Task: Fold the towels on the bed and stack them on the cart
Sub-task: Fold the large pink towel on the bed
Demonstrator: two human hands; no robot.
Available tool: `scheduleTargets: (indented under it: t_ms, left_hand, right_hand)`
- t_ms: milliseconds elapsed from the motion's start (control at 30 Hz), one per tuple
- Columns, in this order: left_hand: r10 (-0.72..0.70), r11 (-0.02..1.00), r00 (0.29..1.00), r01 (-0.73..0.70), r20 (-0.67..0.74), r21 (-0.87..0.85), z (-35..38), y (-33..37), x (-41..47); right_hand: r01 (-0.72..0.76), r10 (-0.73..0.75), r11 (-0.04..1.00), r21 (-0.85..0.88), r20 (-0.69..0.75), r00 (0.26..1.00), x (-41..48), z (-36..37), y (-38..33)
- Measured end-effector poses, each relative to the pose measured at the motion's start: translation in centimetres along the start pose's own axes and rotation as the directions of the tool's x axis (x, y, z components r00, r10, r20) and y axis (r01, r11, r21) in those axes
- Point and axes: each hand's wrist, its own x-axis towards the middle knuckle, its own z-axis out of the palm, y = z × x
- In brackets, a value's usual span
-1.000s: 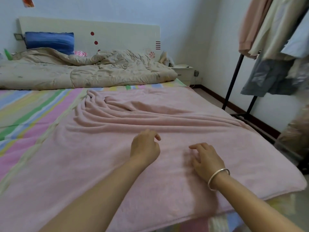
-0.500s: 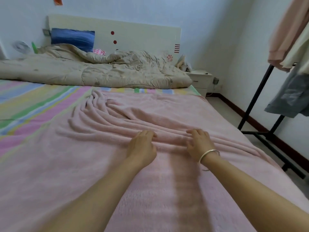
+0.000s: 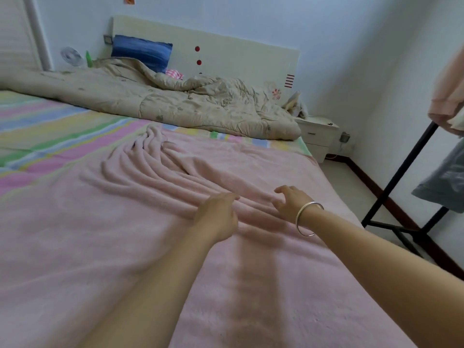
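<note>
A large pink towel (image 3: 100,247) lies spread over the near part of the bed (image 3: 37,126), smooth close to me and bunched into long ridges toward its far left corner. My left hand (image 3: 217,217) rests on the ridges near the towel's middle, fingers loosely bent. A little to the right, my right hand (image 3: 291,202), with a silver bangle on the wrist, hovers at the folds with fingers spread and slightly curled. Neither hand plainly grips cloth. No cart is in view.
A beige quilt (image 3: 175,101) and a blue pillow (image 3: 141,52) lie by the headboard. A white nightstand (image 3: 317,136) stands at the bed's far right corner. A black clothes rack (image 3: 401,177) with hanging garments stands on the right.
Both hands have slid away from me across the towel, up onto the wrinkled ridges. My view has swung left, so the rack sits further right.
</note>
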Motion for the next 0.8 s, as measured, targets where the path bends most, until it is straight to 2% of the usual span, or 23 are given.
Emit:
scheduleTargets:
  t_ms: [67, 133, 200, 233, 267, 300, 333, 367, 400, 467, 533, 633, 700, 767, 800]
  left_hand:
    - [0.044, 0.998, 0.999, -0.044, 0.006, 0.05, 1.4, -0.1, 0.5]
    - [-0.004, 0.996, 1.0, 0.005, -0.012, 0.087, 2.4, -0.5, 2.5]
    - [-0.179, 0.98, 0.983, 0.181, -0.031, 0.082, 2.7, -0.6, 4.3]
    - [-0.314, 0.95, 0.948, 0.314, -0.049, -0.006, 2.9, -1.0, 5.6]
    - [-0.456, 0.883, 0.888, 0.445, -0.053, -0.152, 3.0, -1.6, 6.7]
    - [-0.594, 0.77, 0.804, 0.551, -0.045, -0.321, 2.8, -2.2, 7.8]
    - [-0.699, 0.649, 0.714, 0.607, -0.043, -0.459, 2.4, -2.9, 8.8]
    - [-0.763, 0.57, 0.642, 0.616, -0.073, -0.544, 2.0, -3.8, 9.7]
    - [-0.789, 0.556, 0.601, 0.608, -0.128, -0.567, 1.5, -4.8, 10.2]
    - [-0.766, 0.626, 0.608, 0.63, -0.21, -0.461, 0.9, -6.0, 10.3]
    - [-0.742, 0.667, 0.639, 0.672, -0.202, -0.323, 1.0, -7.3, 9.5]
    - [-0.774, 0.632, 0.601, 0.708, -0.202, -0.316, 1.7, -8.4, 8.0]
    - [-0.825, 0.559, 0.535, 0.73, -0.182, -0.392, 1.7, -8.1, 7.2]
    - [-0.871, 0.448, 0.481, 0.697, -0.099, -0.56, 1.6, -8.2, 6.7]
    - [-0.883, 0.379, 0.468, 0.655, -0.043, -0.654, 1.6, -8.4, 6.3]
  right_hand:
    - [0.008, -0.011, 0.995, 0.098, 0.034, 0.999, 2.5, 1.5, -0.9]
    - [-0.001, -0.017, 0.973, 0.23, 0.073, 0.997, 5.9, 3.2, -1.6]
    - [-0.037, 0.004, 0.935, 0.353, 0.093, 0.996, 8.3, 4.2, -2.1]
    - [-0.028, -0.002, 0.929, 0.368, 0.081, 0.997, 9.1, 4.4, -2.4]
    - [0.025, -0.043, 0.944, 0.329, 0.046, 0.998, 9.2, 4.3, -2.8]
    - [0.138, -0.141, 0.961, 0.24, -0.004, 0.99, 9.1, 4.3, -3.3]
    - [0.287, -0.283, 0.947, 0.142, -0.051, 0.958, 8.4, 4.2, -4.0]
    - [0.441, -0.438, 0.895, 0.065, -0.063, 0.897, 7.4, 4.3, -4.7]
    - [0.572, -0.569, 0.819, 0.039, -0.057, 0.82, 6.1, 4.5, -5.5]
    - [0.69, -0.695, 0.715, 0.113, 0.008, 0.719, 4.2, 5.4, -6.1]
    - [0.654, -0.689, 0.715, 0.247, 0.093, 0.719, 4.1, 5.0, -5.9]
    - [0.443, -0.622, 0.747, 0.496, 0.285, 0.73, 6.6, 3.7, -5.7]
    - [0.268, -0.516, 0.749, 0.606, 0.28, 0.809, 8.4, 3.3, -5.9]
    - [0.118, -0.382, 0.749, 0.652, 0.278, 0.881, 9.8, 3.7, -6.2]
    - [0.062, -0.333, 0.754, 0.653, 0.299, 0.894, 10.2, 3.9, -6.6]
